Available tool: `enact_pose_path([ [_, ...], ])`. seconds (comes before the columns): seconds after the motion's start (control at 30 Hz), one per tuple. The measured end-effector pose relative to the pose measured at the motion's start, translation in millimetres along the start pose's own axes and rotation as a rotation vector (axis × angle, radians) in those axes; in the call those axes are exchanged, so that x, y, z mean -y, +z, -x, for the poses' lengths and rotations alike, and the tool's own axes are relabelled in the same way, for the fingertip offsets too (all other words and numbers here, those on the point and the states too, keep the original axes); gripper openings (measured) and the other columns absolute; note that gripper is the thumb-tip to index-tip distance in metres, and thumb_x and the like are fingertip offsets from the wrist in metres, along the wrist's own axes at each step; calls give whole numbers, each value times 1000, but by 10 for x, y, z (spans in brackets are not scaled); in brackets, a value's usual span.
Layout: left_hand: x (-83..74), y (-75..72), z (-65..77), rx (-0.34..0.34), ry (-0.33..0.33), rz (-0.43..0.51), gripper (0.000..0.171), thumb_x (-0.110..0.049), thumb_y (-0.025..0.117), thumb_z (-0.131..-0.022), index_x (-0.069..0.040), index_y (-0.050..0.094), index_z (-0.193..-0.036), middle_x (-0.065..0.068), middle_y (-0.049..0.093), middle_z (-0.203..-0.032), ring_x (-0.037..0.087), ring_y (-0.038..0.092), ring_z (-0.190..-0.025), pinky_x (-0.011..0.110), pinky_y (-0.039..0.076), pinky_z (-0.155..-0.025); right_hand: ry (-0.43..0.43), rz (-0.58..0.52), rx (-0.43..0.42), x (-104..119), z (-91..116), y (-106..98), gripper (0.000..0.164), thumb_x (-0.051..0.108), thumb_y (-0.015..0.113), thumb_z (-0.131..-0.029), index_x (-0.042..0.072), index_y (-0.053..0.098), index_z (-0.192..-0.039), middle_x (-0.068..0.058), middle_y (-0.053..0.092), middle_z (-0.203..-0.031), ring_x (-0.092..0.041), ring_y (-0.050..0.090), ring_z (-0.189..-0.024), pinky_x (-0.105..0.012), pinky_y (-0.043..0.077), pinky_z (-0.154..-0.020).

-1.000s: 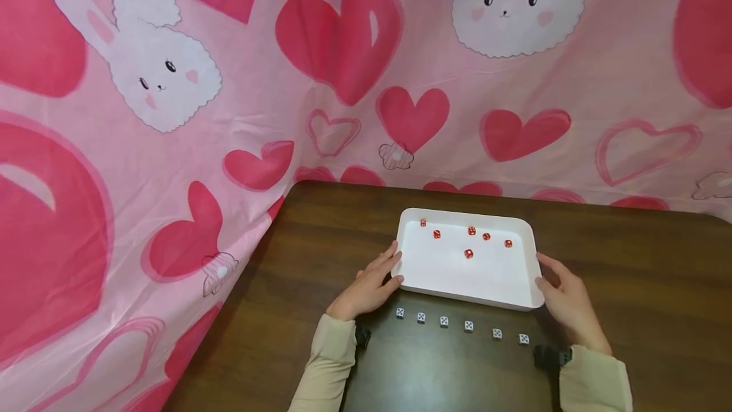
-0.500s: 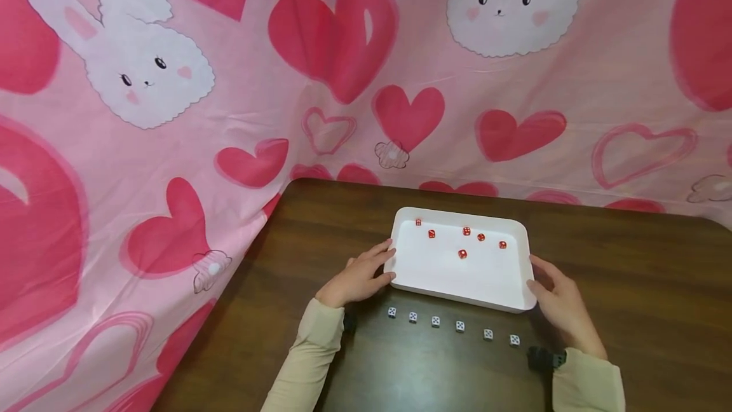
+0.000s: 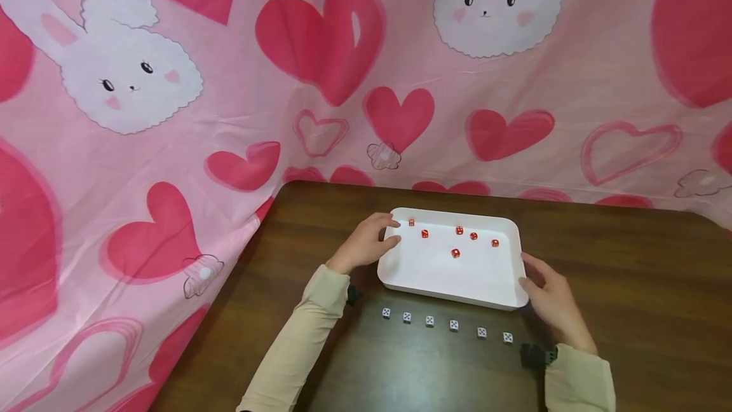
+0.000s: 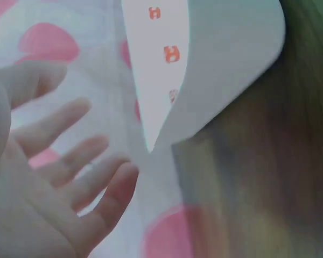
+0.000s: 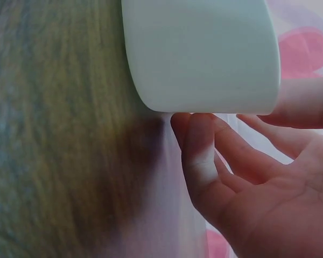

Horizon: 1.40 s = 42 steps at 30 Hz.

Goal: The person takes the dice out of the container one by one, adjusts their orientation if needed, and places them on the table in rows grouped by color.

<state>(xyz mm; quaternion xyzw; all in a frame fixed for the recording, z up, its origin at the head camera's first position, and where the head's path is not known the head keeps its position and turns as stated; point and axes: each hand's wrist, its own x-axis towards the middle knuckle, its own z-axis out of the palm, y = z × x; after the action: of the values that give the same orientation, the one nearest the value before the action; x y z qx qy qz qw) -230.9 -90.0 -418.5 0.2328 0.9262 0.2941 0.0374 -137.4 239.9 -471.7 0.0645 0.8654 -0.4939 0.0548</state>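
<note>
A shallow white tray (image 3: 446, 277) lies on the table with several red dice (image 3: 455, 253) scattered inside it, mostly toward its back. At its back left corner is my left hand (image 3: 365, 243), fingers spread and thumb apart, holding nothing. In the left wrist view that hand (image 4: 64, 161) shows loosely bent fingers, apart from the tray wall (image 4: 226, 59). My right hand (image 3: 553, 297) holds the tray's right end. The right wrist view shows its bent fingers (image 5: 199, 145) against the tray's edge, with a digit at the other side.
Several white dice (image 3: 454, 325) stand in a slanting row on the dark wooden table (image 3: 640, 272), just in front of the tray. A pink cloth (image 3: 240, 81) printed with hearts and rabbits hangs behind the table and on the left.
My left hand has let go of the tray's left side and moved back toward its far left corner. The right hand stays at the right end. The whole scene shifts leftward in view.
</note>
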Motion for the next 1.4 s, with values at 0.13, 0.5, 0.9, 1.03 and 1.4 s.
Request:
enact_pose_path([
  [0.13, 99, 80, -183, -66, -93, 95, 30, -26, 58, -87, -8, 63, -110, 11, 50, -128, 24, 45, -118, 41, 36, -99, -6, 0, -8, 24, -12, 18, 53, 24, 41, -94, 6, 24, -141, -27, 27, -141, -47, 32, -123, -57, 33, -93],
  [0.5, 284, 310, -451, -110, -118, 85, 25, -22, 60, -85, -11, 63, -107, 8, 44, -123, 24, 39, -116, 40, 37, -96, -18, 11, 30, 51, -14, 34, 56, 27, 44, -93, 9, 23, -142, -24, 27, -142, -44, 34, -122, -55, 35, -93],
  [0.9, 260, 442, -475, -102, -93, -161, 30, -26, 58, -84, -17, 61, -114, 7, 41, -120, 25, 35, -105, 38, 33, -86, -39, 31, 15, 31, -9, 32, 54, 23, 45, -93, 8, 25, -141, -24, 30, -141, -43, 38, -120, -54, 37, -92],
  [1.03, 254, 469, -487, -101, -89, -210, 32, -25, 58, -84, -17, 59, -115, 8, 41, -119, 26, 35, -103, 38, 32, -83, -45, 36, 9, 18, -7, 35, 54, 22, 45, -93, 8, 26, -141, -24, 31, -140, -43, 40, -118, -53, 38, -91],
  [1.4, 207, 547, -539, -77, -97, -281, 25, -26, 57, -83, -19, 61, -107, 7, 41, -113, 26, 35, -98, 37, 33, -76, -76, 42, -3, -23, 16, 20, 52, 20, 46, -93, 4, 28, -139, -26, 31, -139, -45, 39, -119, -55, 37, -92],
])
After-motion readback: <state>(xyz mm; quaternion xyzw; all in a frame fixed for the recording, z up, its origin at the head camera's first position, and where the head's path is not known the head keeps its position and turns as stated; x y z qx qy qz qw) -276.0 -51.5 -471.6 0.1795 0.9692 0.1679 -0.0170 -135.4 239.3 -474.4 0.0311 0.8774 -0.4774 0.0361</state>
